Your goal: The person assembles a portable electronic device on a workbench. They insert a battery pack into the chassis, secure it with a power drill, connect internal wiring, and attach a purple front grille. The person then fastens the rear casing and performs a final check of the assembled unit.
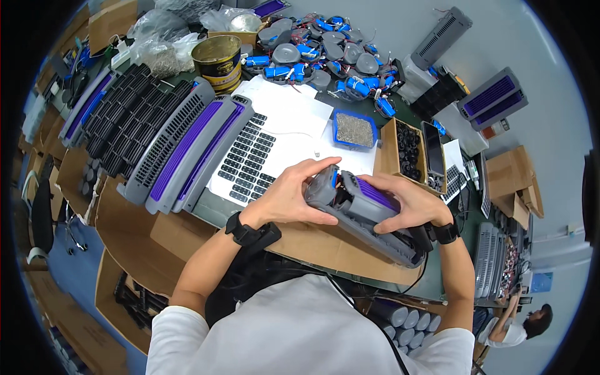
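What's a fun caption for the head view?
Left hand and right hand hold a gray-purple device at a crowded workbench.

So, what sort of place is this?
Likely an assembly workshop: a heap of parts lies on the bench, grey-and-purple housings line its left side, and the left hand and right hand hold a similar unit with its inside partly showing.

A pale grey wall (400,37) runs across the upper right of the frame; a dark green worktable (212,209) spans the middle; blue floor (69,281) shows at lower left; a black chair (42,219) stands near the left edge.
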Demonstrator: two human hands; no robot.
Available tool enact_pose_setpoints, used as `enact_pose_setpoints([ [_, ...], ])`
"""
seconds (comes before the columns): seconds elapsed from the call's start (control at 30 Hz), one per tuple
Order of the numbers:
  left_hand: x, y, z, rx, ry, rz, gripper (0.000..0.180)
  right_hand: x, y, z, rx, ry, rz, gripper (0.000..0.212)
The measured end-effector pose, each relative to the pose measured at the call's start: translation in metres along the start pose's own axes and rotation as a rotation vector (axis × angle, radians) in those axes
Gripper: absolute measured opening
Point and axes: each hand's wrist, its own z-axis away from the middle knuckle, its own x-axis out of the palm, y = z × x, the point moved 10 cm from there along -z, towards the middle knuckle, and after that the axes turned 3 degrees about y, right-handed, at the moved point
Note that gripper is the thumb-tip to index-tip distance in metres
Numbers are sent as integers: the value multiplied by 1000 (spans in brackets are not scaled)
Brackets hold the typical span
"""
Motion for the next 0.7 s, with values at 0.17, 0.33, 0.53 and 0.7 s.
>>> enact_pose_setpoints([
  [0.17,3,22,-7,154,34,-13,101,-5,-3,9,38,-12,-301,101],
  [0.33,4,32,-6,170,31,-6,102,-8,-11,12,11,32,-293,98],
  [0.53,1,32,0,169,53,-22,108,-8,-40,10,-10,137,174,100],
  [0.7,3,28,4,169,92,81,110,-7,-47,12,3,282,277,99],
])
